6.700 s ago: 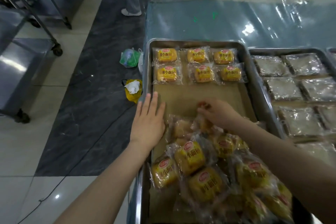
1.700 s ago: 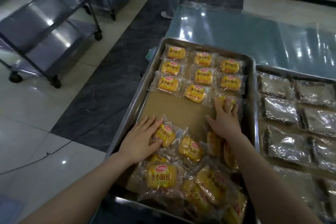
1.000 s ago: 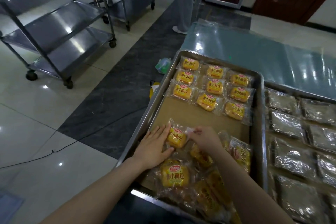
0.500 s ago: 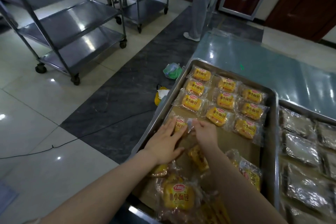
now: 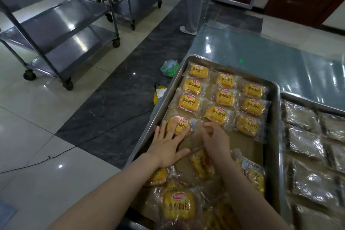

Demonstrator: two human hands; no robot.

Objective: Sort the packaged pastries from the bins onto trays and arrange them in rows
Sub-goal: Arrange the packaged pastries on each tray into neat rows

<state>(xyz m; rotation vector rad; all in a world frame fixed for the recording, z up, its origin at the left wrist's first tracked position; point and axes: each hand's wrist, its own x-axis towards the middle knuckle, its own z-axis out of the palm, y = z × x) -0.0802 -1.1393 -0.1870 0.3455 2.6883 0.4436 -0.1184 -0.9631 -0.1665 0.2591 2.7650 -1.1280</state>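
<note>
Pastry (image 5: pixel 182 125) by the left wall of the tray (image 5: pixel 276 117).
The left hand (image 5: pixel 168 145) presses flat on it, fingers spread; the right hand (image 5: pixel 214 140) curls beside its wrapper, grip unclear.

The table (image 5: pixel 261 56), covered in glossy clear film, carries 2 metal trays just beside each other: left tray (image 5: pixel 276 117), right tray (image 5: pixel 309 103).

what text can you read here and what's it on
"小面包": printed on the yellow pastry packets
Red oval logo above that text: too blurred to read
Silver packets at right: no legible print
</note>
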